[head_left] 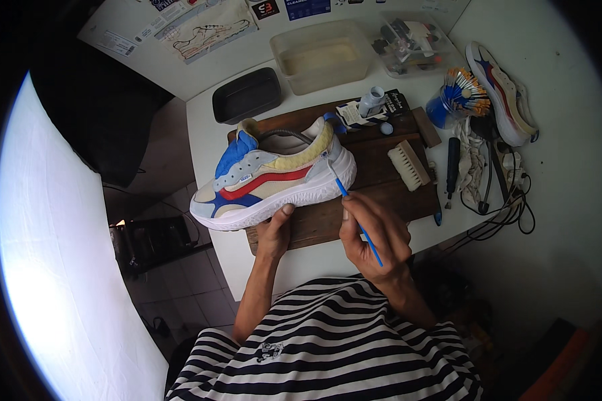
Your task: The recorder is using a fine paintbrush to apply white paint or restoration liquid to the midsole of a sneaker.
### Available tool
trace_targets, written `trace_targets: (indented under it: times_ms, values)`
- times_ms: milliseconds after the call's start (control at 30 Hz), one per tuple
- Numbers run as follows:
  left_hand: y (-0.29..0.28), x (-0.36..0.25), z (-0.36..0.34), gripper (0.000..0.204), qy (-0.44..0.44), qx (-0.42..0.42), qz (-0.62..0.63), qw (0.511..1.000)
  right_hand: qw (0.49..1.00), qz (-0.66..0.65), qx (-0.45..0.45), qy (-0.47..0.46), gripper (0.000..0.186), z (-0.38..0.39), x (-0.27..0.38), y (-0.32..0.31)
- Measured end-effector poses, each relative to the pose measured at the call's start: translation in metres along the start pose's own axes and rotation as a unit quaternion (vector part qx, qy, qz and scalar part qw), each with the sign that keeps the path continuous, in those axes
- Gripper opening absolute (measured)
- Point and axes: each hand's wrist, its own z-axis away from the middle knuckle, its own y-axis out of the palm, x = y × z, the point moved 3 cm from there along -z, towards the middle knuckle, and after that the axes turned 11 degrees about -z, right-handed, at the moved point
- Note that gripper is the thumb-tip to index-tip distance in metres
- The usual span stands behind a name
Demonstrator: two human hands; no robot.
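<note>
A multicoloured sneaker (267,177), cream with blue, yellow and red parts and a white sole, is tilted so its side faces me above a dark wooden board (314,230). My left hand (274,230) grips it from below, thumb against the sole and the other fingers hidden under it. A coiled metal spring, like part of a shoe tree, shows in the shoe's opening. Pinched in my right hand (376,230) is a thin blue-handled paintbrush (362,230). Its tip meets the sneaker's heel side, near a small patch above the sole.
Behind the board are a black tray (247,95), a clear tub (323,57) and a box of supplies (411,47). An uncapped bottle (372,100), a scrub brush (409,165), a cup of paintbrushes (441,110), a second sneaker (502,93) and cables (508,214) lie to the right.
</note>
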Motion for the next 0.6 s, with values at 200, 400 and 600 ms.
trace_targets:
  times_ms: [200,400,600]
  values:
    - [0.005,-0.005,0.001,0.046,-0.012,0.004,0.02,1.0,0.999,-0.025,0.026,0.003,0.017,-0.002,0.013,0.005]
    - [0.0,-0.001,0.001,0.048,-0.006,0.003,-0.005,1.0,1.0,0.002,-0.024,0.018,0.017,-0.001,-0.004,-0.003]
    - [0.001,0.0,0.001,0.051,-0.016,0.009,0.003,1.0,1.0,-0.012,0.016,0.015,0.017,-0.002,0.012,0.004]
